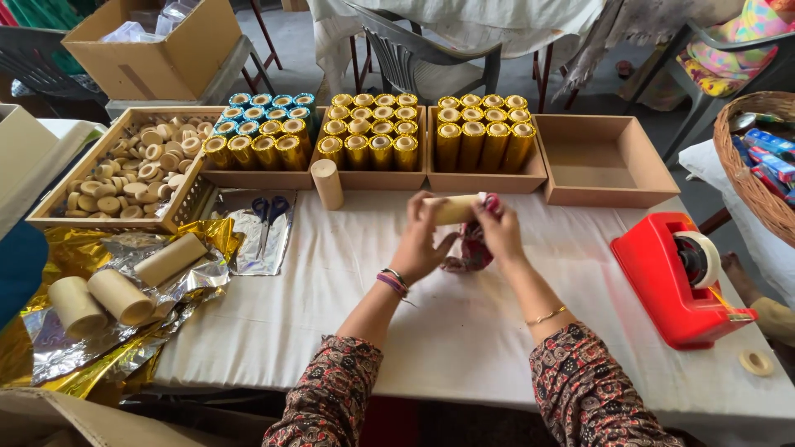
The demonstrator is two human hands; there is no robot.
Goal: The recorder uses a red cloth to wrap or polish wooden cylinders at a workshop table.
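At the table's left edge, crumpled gold foil sheets (99,331) carry three bare cardboard tubes (120,296). Behind them, at the back left corner, a wooden tray (50,217) holds many small round wooden plugs (141,170). A cardboard box (157,50) with clear plastic bags stands on a stand beyond it. Blue-handled scissors (269,209) lie on a silver foil sheet near the tray. Along the back edge stand open brown boxes: the first (248,178) with gold-wrapped tubes, some blue-capped; the second (377,178) and third (484,180) with gold-wrapped tubes; the fourth (654,178) with nothing in it. One bare tube (327,184) stands upright in front of the second box.

Near the middle of the table, the left hand (418,244) grips a bare tube (451,209) held level above the cloth, and the right hand (497,232) closes on its right end, where a red patterned wrapper (472,244) hangs down beneath.

Toward the right edge sits a red tape dispenser (675,285), with a small tape ring (755,362) at the front right corner. A wicker basket (745,178) with colourful packets stands off the right side.
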